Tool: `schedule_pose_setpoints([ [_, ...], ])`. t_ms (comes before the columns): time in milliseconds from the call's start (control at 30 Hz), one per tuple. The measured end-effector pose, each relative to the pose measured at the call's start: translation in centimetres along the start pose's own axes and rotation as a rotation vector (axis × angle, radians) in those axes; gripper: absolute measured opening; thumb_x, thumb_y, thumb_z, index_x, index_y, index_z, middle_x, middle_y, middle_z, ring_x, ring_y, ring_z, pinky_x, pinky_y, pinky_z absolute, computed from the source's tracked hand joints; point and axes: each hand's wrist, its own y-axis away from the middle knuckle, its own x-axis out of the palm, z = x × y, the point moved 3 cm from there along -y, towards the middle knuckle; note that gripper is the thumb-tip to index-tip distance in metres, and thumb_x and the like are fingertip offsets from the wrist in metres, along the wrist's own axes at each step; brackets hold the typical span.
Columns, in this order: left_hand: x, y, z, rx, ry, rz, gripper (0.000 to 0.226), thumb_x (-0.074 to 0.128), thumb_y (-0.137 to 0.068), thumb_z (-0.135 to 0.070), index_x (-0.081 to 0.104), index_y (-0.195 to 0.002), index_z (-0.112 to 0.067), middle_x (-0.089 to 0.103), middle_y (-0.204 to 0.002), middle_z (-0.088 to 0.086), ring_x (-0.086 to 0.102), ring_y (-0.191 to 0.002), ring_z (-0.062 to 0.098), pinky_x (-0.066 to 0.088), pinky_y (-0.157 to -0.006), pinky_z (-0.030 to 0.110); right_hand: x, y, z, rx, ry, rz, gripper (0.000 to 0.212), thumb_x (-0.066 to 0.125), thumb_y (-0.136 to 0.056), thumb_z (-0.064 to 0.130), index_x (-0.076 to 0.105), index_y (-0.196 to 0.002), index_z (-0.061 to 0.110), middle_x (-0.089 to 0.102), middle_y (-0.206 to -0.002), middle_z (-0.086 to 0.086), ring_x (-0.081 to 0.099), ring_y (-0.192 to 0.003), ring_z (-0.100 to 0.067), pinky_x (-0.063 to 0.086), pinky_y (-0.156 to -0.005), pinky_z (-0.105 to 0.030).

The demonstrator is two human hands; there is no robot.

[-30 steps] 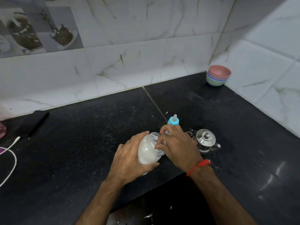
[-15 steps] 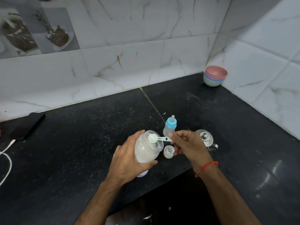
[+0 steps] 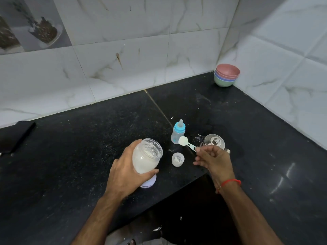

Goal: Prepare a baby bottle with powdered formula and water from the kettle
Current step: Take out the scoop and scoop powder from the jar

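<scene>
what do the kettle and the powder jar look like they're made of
The kettle looks like polished metal, probably stainless steel: its lid is silvery and mirror-bright with a knob. The powder jar is clear and smooth, white powder showing through the wall; glass or clear plastic, the look does not settle which.

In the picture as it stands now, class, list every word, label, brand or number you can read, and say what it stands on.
No text can be read.
Clear baby bottle with blue collar: small blue marks, too blurred to read.
White plastic measuring scoop: dark marks on the handle, too small to read.
Clear plastic jar of white powder: no label visible.
</scene>
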Motion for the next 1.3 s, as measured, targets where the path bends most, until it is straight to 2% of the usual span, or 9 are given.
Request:
schedule_pose_setpoints([
  [200, -0.2, 0.0, 0.0, -0.018, 0.009, -0.005, 0.113, 0.093, -0.053, -0.069, 0.033, -0.147, -0.056, 0.055, -0.143, -0.031, 0.058, -0.127, 0.005, 0.051, -0.106, 0.05, 0.0, -0.2, -2.1, -0.273, 0.52, -0.077, 0.024, 0.079, -0.09, 0.002, 0.067, -0.08, 0.021, 0.074, -0.07, -0.001, 0.071, -0.054, -0.008, 0.062, -0.058, -0.025],
  [333, -0.3, 0.1, -0.1, -0.036, 0.017, -0.002, 0.113, 0.093, -0.051, -0.069, 0.032, -0.146, -0.057, 0.055, -0.143, -0.03, 0.06, -0.128, 0.009, 0.052, -0.107, 0.05, 0.6, 0.4, -2.8, -0.516, 0.728, -0.033, 0.011, 0.079, -0.089, 0.0, 0.071, -0.084, 0.006, 0.072, -0.077, -0.007, 0.071, -0.063, -0.022, 0.06, -0.065, -0.034],
  [367, -0.3, 0.1, -0.1, -0.038, 0.017, 0.0, 0.113, 0.092, -0.05, -0.069, 0.032, -0.146, -0.057, 0.055, -0.143, -0.03, 0.06, -0.127, 0.009, 0.052, -0.106, 0.05, 0.7, 0.5, -2.8, -0.592, 0.772, -0.023, 0.011, 0.08, -0.087, -0.002, 0.071, -0.083, 0.003, 0.07, -0.077, -0.006, 0.069, -0.064, -0.023, 0.058, -0.067, -0.03],
  [433, -0.3, 0.2, -0.1, -0.041, 0.021, 0.002, 0.112, 0.091, -0.05, -0.07, 0.032, -0.145, -0.058, 0.055, -0.141, -0.031, 0.06, -0.126, 0.009, 0.052, -0.106, 0.048, 0.8, 0.7, -3.0, -0.715, 0.838, -0.014, 0.014, 0.083, -0.083, -0.006, 0.071, -0.079, 0.001, 0.066, -0.076, -0.006, 0.061, -0.065, -0.019, 0.047, -0.073, -0.01],
  [500, -0.4, 0.2, -0.1, -0.045, 0.021, 0.003, 0.113, 0.091, -0.05, -0.069, 0.033, -0.145, -0.057, 0.055, -0.141, -0.031, 0.059, -0.126, 0.006, 0.051, -0.107, 0.048, 0.9, 0.7, -3.2, -0.759, 0.874, -0.005, 0.016, 0.084, -0.08, -0.008, 0.071, -0.078, 0.001, 0.066, -0.078, -0.008, 0.056, -0.071, -0.013, 0.038, -0.076, 0.0],
  [900, -0.3, 0.0, -0.4, -0.052, 0.003, 0.013, 0.112, 0.094, -0.053, -0.065, 0.032, -0.145, -0.057, 0.053, -0.139, -0.033, 0.058, -0.127, 0.008, 0.05, -0.108, 0.051, 0.1, 0.0, -4.9, -0.787, 0.839, -0.009, 0.017, 0.084, -0.081, -0.006, 0.071, -0.081, 0.004, 0.067, -0.088, -0.005, 0.06, -0.076, -0.009, 0.045, -0.076, -0.002],
  [1067, -0.3, -0.1, -0.5, -0.041, -0.014, 0.012, 0.113, 0.095, -0.054, -0.063, 0.031, -0.146, -0.056, 0.051, -0.138, -0.034, 0.058, -0.128, 0.009, 0.05, -0.107, 0.052, -0.2, -0.1, -5.8, -0.783, 0.794, -0.008, 0.019, 0.084, -0.082, -0.005, 0.07, -0.081, 0.008, 0.066, -0.089, 0.0, 0.06, -0.077, -0.005, 0.053, -0.071, -0.013],
  [1167, -0.3, -0.1, -0.5, -0.04, -0.014, 0.014, 0.112, 0.095, -0.054, -0.063, 0.031, -0.146, -0.055, 0.051, -0.139, -0.033, 0.057, -0.127, 0.007, 0.049, -0.107, 0.051, -0.3, -0.2, -6.2, -0.692, 0.717, -0.022, 0.017, 0.084, -0.084, -0.001, 0.073, -0.083, 0.012, 0.067, -0.091, 0.006, 0.067, -0.076, -0.011, 0.061, -0.067, -0.032],
  [1300, -0.2, -0.2, -0.5, -0.043, -0.013, 0.024, 0.112, 0.095, -0.054, -0.062, 0.035, -0.148, -0.052, 0.055, -0.143, -0.028, 0.056, -0.127, 0.006, 0.049, -0.108, 0.052, -0.5, -0.7, -6.3, -0.438, 0.553, -0.081, 0.02, 0.082, -0.088, 0.007, 0.071, -0.084, 0.022, 0.074, -0.089, 0.003, 0.075, -0.071, -0.016, 0.064, -0.069, -0.034],
])
